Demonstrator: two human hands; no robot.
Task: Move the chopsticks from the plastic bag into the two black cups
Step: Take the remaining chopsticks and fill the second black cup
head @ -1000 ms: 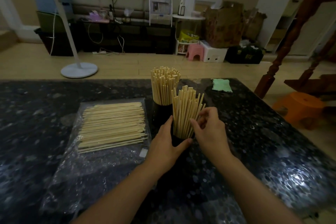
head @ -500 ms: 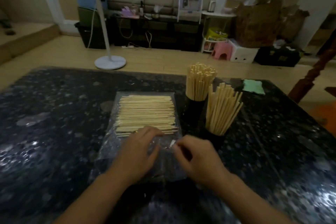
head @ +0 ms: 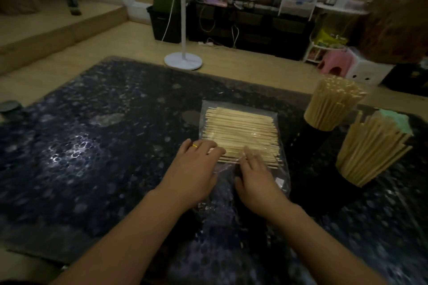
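Observation:
A clear plastic bag [head: 281, 170] lies flat on the dark stone table [head: 92, 150], with a flat layer of pale wooden chopsticks [head: 243, 132] inside it. My left hand [head: 195, 169] rests on the bag's near left part, fingers spread over the chopstick ends. My right hand [head: 256, 178] lies beside it on the bag, fingertips touching the nearest chopsticks. Two black cups stand to the right, each packed with upright chopsticks: the far cup [head: 320, 140] and the near cup [head: 347, 188], whose bundle leans outward.
A green cloth [head: 401, 121] shows behind the near cup's chopsticks. A dark round object [head: 9, 106] sits at the table's far left corner. Beyond the table are a white fan stand [head: 183, 60], a pink stool [head: 333, 65] and boxes.
Both hands left the near cup's chopsticks and moved left onto the plastic bag. My view swung left, so the cups now sit at the right.

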